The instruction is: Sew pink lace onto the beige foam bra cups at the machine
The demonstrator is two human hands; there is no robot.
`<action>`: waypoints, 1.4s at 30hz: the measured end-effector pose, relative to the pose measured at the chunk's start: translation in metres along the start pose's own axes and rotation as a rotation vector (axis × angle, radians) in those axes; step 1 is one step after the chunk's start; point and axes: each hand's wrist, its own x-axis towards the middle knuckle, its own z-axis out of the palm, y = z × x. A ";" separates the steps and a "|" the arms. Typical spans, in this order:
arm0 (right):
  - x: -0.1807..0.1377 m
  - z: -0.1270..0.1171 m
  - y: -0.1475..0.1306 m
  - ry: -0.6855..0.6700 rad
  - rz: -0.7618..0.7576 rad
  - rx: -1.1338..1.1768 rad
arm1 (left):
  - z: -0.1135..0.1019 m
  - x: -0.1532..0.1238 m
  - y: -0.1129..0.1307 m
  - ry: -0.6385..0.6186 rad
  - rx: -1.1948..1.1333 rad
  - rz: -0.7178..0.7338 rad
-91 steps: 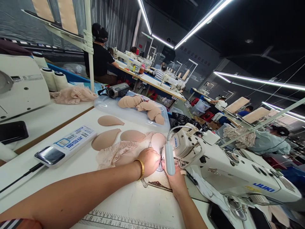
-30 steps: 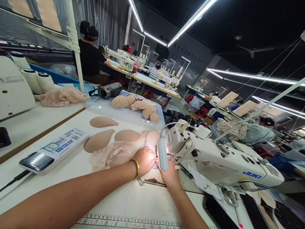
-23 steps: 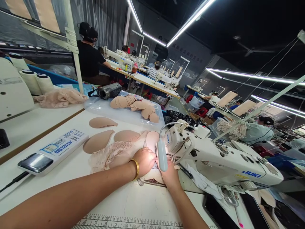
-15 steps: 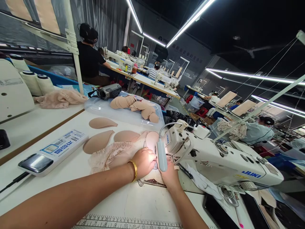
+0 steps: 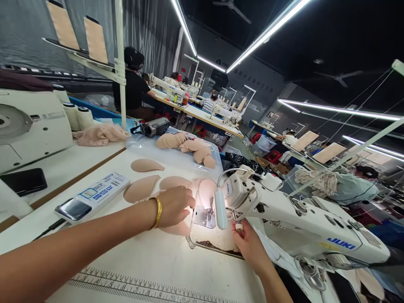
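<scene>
My left hand (image 5: 176,206), with a gold bangle, hovers over or rests on the beige lace fabric (image 5: 147,200), its fingers curved and thumb apart. A beige teardrop pad (image 5: 176,228) lies partly under that hand. My right hand (image 5: 251,244) is at the right of the sewing machine's (image 5: 240,189) needle area, beside a small round white knob (image 5: 239,227). Its thumb and forefinger are closed together; what they pinch, if anything, is hidden. A lit lamp (image 5: 220,209) covers part of the needle. One round beige pad (image 5: 207,192) lies behind the needle plate (image 5: 203,216).
Loose beige pads (image 5: 142,189) lie left of the lace. Behind them, a translucent plastic tray (image 5: 139,145) holds several more. A white device (image 5: 94,198) with a cable stands at left. A printed ruler (image 5: 126,284) crosses the front edge. A co-worker (image 5: 132,84) sits beyond.
My left hand has moved left from the needle, over the lace. My right hand has drawn back to the right, baring the needle plate. The view has shifted a little.
</scene>
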 end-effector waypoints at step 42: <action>-0.005 0.038 0.005 -0.200 -0.845 -0.414 | 0.064 0.015 0.012 0.031 0.194 0.347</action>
